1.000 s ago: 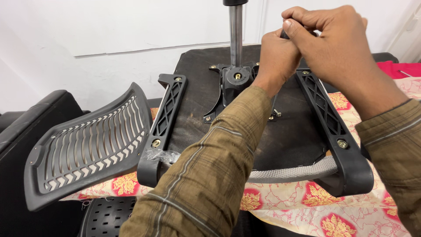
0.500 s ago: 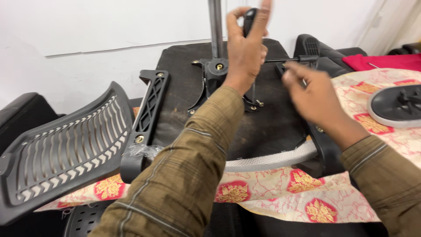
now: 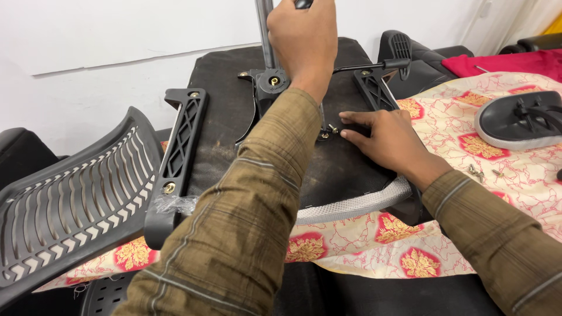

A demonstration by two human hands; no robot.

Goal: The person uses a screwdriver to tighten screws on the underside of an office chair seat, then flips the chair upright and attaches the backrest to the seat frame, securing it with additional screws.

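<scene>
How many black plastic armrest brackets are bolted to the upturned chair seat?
2: one black plastic armrest bracket on the seat's left edge, the other on its right edge, beyond the right hand. The arms may hide more.

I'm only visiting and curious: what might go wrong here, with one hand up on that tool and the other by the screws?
1. The right hand has its fingertips at the small screws just beside the tool shaft; a slip could pinch them.
2. Loose screws lie on the patterned cloth and could roll away unnoticed.
</scene>
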